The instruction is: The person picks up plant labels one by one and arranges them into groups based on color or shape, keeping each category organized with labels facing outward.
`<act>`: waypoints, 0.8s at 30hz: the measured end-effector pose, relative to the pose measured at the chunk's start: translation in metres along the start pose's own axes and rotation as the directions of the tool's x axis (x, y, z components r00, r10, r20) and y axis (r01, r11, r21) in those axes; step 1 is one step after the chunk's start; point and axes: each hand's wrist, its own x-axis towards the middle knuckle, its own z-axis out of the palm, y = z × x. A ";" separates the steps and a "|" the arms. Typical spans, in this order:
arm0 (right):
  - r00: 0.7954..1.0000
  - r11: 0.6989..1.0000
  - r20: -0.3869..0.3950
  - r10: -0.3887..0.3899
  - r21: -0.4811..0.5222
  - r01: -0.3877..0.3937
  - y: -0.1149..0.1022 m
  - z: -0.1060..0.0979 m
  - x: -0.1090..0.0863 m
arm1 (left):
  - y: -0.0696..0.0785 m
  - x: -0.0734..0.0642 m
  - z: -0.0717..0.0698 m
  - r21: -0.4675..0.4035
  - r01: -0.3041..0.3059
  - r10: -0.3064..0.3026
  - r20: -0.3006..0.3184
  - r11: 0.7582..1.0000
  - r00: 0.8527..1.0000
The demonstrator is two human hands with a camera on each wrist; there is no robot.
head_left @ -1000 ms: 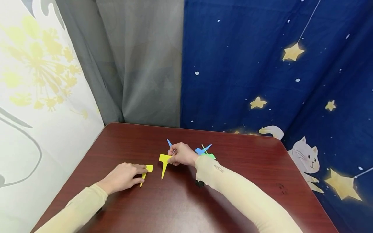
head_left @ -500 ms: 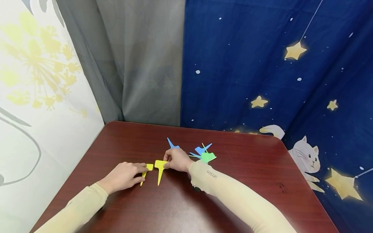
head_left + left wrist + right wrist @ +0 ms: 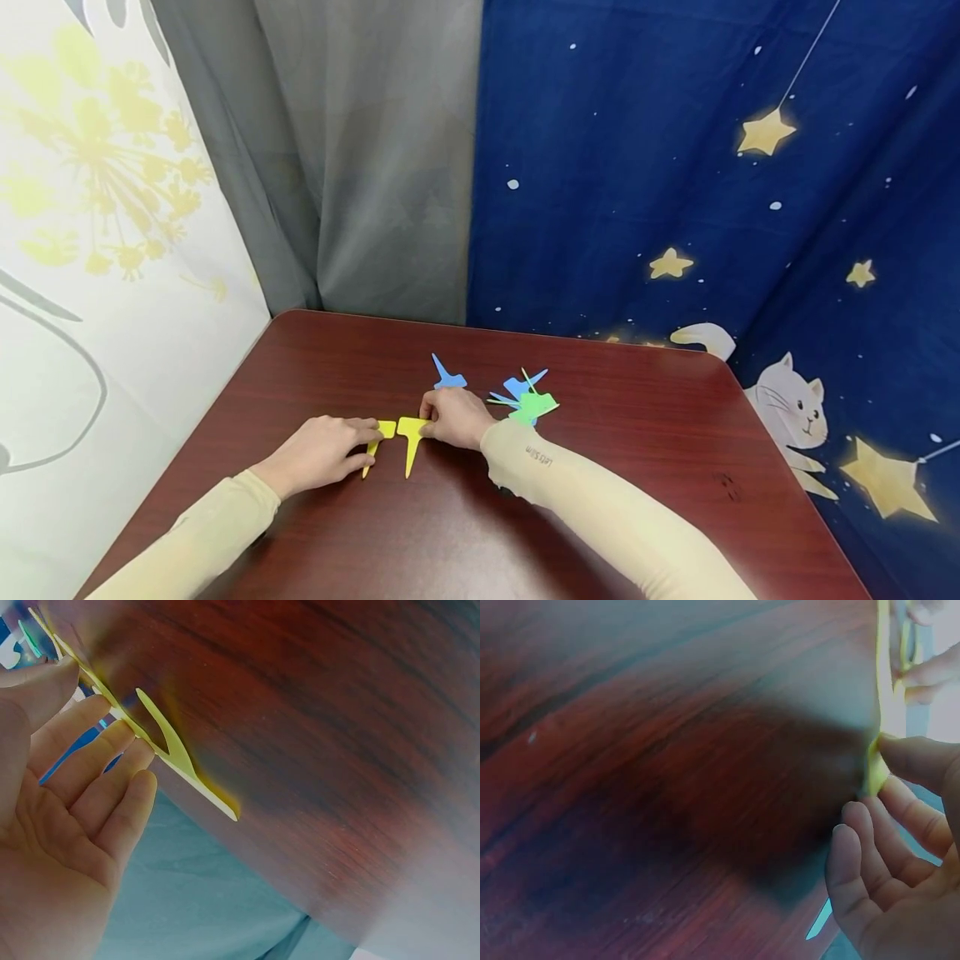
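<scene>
Two yellow T-shaped plant labels lie side by side on the table, heads away from the person, a narrow gap between the heads. My left hand (image 3: 321, 454) rests its fingertips on the left plant label (image 3: 386, 429), covering part of its head and stem. In the left wrist view, extended fingers (image 3: 112, 769) meet the edge of a yellow label (image 3: 178, 756). My right hand (image 3: 457, 417) pinches the head of the right plant label (image 3: 411, 429) at its right end. The right wrist view shows thumb and forefinger at a yellow label's edge (image 3: 883, 682).
Behind my right hand lies a blue plant label (image 3: 450, 381). Farther right is a loose pile of blue labels (image 3: 516, 387) and green labels (image 3: 536, 406), overlapping. The dark red table (image 3: 645, 433) ends at grey and blue curtains (image 3: 570, 208).
My right hand has brought its yellow plant label left and toward the person, up beside the other one. The blue label behind it has come into fuller view. My left hand stays put.
</scene>
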 end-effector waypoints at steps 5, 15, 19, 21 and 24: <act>0.998 0.997 -0.030 -0.053 -0.064 0.051 0.002 0.007 0.000 | -0.001 0.000 0.001 0.004 0.003 -0.003 0.000 1.000 1.000; 0.997 0.998 -0.037 -0.060 -0.033 0.059 0.002 0.009 -0.002 | 0.000 0.000 0.002 0.020 0.000 0.000 -0.018 1.000 1.000; 0.997 0.998 -0.034 -0.064 -0.029 0.063 0.002 0.010 -0.002 | -0.001 0.000 0.003 0.026 -0.003 0.004 -0.025 1.000 1.000; 0.997 0.997 -0.036 -0.067 -0.029 0.066 0.003 0.010 -0.002 | -0.001 0.001 0.004 0.027 -0.006 0.007 -0.033 1.000 0.999; 0.997 0.997 -0.040 -0.070 -0.032 0.069 0.004 0.010 -0.002 | -0.001 0.001 0.005 0.027 -0.014 0.016 -0.048 1.000 0.999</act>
